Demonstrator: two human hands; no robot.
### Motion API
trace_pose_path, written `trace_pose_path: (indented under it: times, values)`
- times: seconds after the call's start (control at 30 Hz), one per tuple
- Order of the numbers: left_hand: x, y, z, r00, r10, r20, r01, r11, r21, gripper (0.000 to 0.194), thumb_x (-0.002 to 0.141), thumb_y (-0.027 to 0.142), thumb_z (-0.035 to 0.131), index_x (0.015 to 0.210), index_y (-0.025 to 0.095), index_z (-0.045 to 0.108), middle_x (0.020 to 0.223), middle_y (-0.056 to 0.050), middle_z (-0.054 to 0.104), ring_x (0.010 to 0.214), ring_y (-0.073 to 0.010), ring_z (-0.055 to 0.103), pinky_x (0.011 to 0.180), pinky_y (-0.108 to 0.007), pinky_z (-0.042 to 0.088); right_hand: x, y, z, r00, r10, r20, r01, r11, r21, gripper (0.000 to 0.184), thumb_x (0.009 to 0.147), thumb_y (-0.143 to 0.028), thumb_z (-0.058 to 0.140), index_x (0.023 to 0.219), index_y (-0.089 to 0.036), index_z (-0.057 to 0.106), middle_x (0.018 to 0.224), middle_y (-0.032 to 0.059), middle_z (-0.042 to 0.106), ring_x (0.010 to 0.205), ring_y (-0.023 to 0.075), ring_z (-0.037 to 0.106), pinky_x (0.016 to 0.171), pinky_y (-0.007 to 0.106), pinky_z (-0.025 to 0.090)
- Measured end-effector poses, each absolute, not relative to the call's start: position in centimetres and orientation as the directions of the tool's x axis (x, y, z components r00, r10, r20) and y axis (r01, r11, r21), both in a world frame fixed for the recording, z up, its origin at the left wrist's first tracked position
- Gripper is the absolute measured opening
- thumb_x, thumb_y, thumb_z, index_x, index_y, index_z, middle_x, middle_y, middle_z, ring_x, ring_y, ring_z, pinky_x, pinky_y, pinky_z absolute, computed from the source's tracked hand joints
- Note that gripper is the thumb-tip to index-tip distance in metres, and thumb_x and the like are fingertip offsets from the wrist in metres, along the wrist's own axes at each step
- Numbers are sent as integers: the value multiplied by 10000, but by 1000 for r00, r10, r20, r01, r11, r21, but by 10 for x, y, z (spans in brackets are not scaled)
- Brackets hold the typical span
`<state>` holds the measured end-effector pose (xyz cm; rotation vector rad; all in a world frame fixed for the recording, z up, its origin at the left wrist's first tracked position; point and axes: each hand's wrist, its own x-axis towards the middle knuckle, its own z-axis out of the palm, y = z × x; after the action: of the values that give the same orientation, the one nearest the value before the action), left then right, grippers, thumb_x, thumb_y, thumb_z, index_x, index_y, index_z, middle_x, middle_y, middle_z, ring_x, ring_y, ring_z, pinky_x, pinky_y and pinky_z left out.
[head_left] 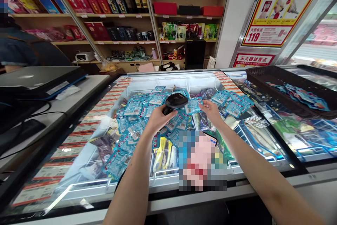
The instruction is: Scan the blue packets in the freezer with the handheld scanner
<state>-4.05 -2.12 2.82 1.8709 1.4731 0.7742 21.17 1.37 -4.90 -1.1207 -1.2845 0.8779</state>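
Plainly, the left hand was closed around the handle of a black scanner, whose head stuck out to the right. Just right of the scanner was a blue packet, pinched at its right edge by the right hand — thumb and fingers together. The packet's long side seemed to run sideways from the scanner toward the right hand, clearly the nearer one; whether scanner and packet touched, I could not tell. Left of the scanner and beneath it, a pile of similar packets spread over a glass-topped freezer — a smaller group lay well to the scanner's right.
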Motion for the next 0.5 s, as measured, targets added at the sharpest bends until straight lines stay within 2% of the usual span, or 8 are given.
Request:
trace_pose_path:
  times: [0.2, 0.27, 0.4, 0.5]
  values:
    - [-40, -24, 32, 241, 969, 43, 531, -169, 830, 451, 727, 563, 589, 884, 140, 611, 498, 19, 523, 435, -126, 483, 449, -237, 352, 220, 20, -51, 268, 946, 182, -31, 198, -980, 428, 686, -525, 654, 942, -183, 630, 789, 8, 600, 682, 163, 547, 569, 358, 577]
    - [-40, -26, 34, 261, 965, 29, 522, -166, 837, 441, 726, 552, 597, 880, 139, 613, 501, 15, 526, 442, -125, 484, 450, -236, 351, 223, 20, -51, 229, 962, 149, -94, 175, -980, 420, 666, -506, 681, 927, -181, 632, 770, -7, 583, 662, 140, 538, 608, 368, 595]
    - [-37, -28, 35, 335, 942, -23, 511, -161, 844, 428, 720, 545, 612, 870, 144, 613, 507, 10, 527, 444, -121, 478, 440, -232, 345, 231, 21, -51, 104, 987, 125, -186, 143, -972, 363, 621, -401, 745, 902, -194, 646, 781, -22, 603, 703, 119, 589, 778, 382, 583]
    - [-35, -28, 33, 373, 926, -56, 523, -160, 837, 441, 706, 554, 627, 875, 147, 610, 542, -3, 556, 452, -126, 495, 433, -233, 354, 235, 20, -52, 119, 985, 127, -221, 151, -964, 374, 611, -374, 750, 928, -208, 642, 815, -14, 642, 758, 136, 625, 790, 389, 572]
